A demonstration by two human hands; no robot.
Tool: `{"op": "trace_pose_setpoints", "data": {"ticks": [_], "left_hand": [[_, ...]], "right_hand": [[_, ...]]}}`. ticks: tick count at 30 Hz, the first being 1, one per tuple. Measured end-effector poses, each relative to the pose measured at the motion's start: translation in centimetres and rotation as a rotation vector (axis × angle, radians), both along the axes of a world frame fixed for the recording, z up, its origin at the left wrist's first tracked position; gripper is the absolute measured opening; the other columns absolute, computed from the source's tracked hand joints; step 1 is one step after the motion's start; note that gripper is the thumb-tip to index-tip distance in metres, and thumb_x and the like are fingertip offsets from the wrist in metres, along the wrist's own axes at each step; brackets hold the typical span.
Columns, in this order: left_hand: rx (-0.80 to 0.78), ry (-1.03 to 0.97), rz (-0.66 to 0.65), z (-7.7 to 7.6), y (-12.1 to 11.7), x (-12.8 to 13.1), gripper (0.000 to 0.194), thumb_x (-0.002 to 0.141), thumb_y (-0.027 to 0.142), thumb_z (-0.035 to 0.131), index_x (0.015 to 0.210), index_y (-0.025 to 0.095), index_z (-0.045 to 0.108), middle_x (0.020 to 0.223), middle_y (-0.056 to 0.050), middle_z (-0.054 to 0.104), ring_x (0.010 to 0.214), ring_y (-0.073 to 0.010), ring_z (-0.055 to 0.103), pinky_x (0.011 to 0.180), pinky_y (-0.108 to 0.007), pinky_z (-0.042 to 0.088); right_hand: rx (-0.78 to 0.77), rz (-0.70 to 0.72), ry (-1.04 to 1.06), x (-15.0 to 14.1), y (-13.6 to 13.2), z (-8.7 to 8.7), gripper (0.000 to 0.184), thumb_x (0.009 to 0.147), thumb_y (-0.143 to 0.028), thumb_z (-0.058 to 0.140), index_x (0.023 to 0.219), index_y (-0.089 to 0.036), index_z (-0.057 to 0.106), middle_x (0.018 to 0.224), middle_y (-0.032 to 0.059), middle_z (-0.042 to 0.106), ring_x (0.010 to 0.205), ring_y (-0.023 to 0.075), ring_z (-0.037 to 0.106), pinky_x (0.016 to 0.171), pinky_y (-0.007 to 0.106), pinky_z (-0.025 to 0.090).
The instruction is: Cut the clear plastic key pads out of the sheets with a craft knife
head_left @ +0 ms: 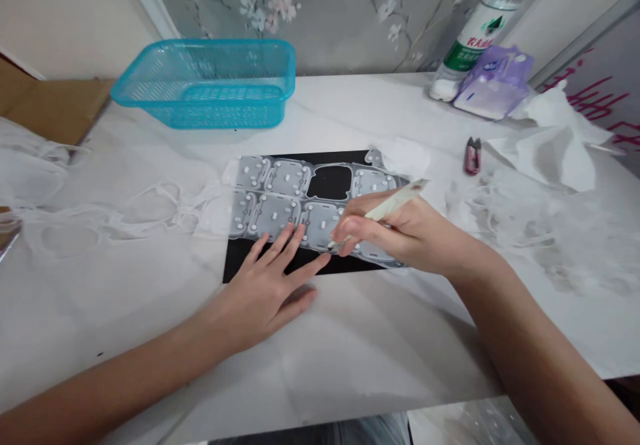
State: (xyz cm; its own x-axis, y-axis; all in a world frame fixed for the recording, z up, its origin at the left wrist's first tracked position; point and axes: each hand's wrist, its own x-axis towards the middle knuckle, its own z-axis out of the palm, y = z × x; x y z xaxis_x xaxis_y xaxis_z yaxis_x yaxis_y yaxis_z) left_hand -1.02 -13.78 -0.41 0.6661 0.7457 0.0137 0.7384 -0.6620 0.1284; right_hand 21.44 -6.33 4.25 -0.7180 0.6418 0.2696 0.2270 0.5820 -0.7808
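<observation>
A translucent moulded sheet of square pads lies on a black mat in the middle of the white table. One square in its upper row is cut out and shows black. My left hand lies flat, fingers stretched out, pressing the sheet's near edge. My right hand is closed in a pen grip on a thin pale tool. The tool's tip touches the sheet's lower row, right beside my left fingertips.
A blue plastic basket stands at the back left. Loose translucent trimmings lie at the left and right. A bottle, a purple pack, white tissue and a small red clipper sit at the back right.
</observation>
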Motion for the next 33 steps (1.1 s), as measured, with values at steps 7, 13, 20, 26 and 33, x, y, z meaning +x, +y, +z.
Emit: {"op": "trace_pose_setpoints", "data": {"ticks": [7,13,20,26,33], "left_hand": [[0.044,0.015,-0.022,-0.1,0.0,-0.1,0.050,0.096,0.038,0.040,0.145,0.028,0.033,0.146,-0.018,0.038,0.138,-0.0343,0.028,0.102,-0.055,0.035],[0.044,0.007,-0.021,-0.3,-0.1,-0.2,0.050,0.095,0.038,0.041,0.144,0.029,0.033,0.145,-0.016,0.040,0.139,-0.0328,0.028,0.104,-0.054,0.034],[0.018,0.023,-0.011,-0.2,-0.1,-0.1,0.048,0.095,0.038,0.040,0.142,0.029,0.037,0.146,-0.018,0.038,0.139,-0.0346,0.027,0.102,-0.056,0.034],[0.025,0.004,-0.007,-0.3,-0.1,-0.1,0.048,0.095,0.038,0.041,0.142,0.029,0.039,0.145,-0.018,0.039,0.138,-0.0353,0.029,0.102,-0.057,0.035],[0.030,0.007,-0.019,-0.2,-0.2,-0.1,0.050,0.095,0.038,0.040,0.144,0.029,0.035,0.146,-0.018,0.038,0.139,-0.0347,0.026,0.103,-0.056,0.035]], "right_hand": [[-0.135,-0.014,0.103,-0.6,-0.2,-1.0,0.037,0.097,-0.037,0.040,0.081,-0.018,0.067,0.072,0.0005,0.069,0.069,0.0111,0.067,0.063,0.020,0.052],[-0.130,0.045,0.110,-0.7,-0.1,-0.8,0.034,0.096,-0.033,0.042,0.079,-0.019,0.069,0.080,0.0011,0.070,0.075,0.0117,0.066,0.068,0.021,0.053],[-0.337,0.013,0.064,0.9,0.5,0.3,0.032,0.091,-0.037,0.051,0.071,-0.019,0.069,0.068,-0.0011,0.067,0.063,0.0104,0.068,0.059,0.019,0.054],[-0.397,0.004,0.063,0.9,0.6,0.0,0.030,0.090,-0.038,0.053,0.075,-0.017,0.068,0.072,0.0006,0.068,0.069,0.0128,0.070,0.062,0.019,0.056],[-0.265,0.065,0.067,0.0,0.2,-0.2,0.039,0.095,-0.040,0.045,0.075,-0.015,0.067,0.078,0.0032,0.069,0.074,0.0108,0.067,0.066,0.018,0.053]]}}
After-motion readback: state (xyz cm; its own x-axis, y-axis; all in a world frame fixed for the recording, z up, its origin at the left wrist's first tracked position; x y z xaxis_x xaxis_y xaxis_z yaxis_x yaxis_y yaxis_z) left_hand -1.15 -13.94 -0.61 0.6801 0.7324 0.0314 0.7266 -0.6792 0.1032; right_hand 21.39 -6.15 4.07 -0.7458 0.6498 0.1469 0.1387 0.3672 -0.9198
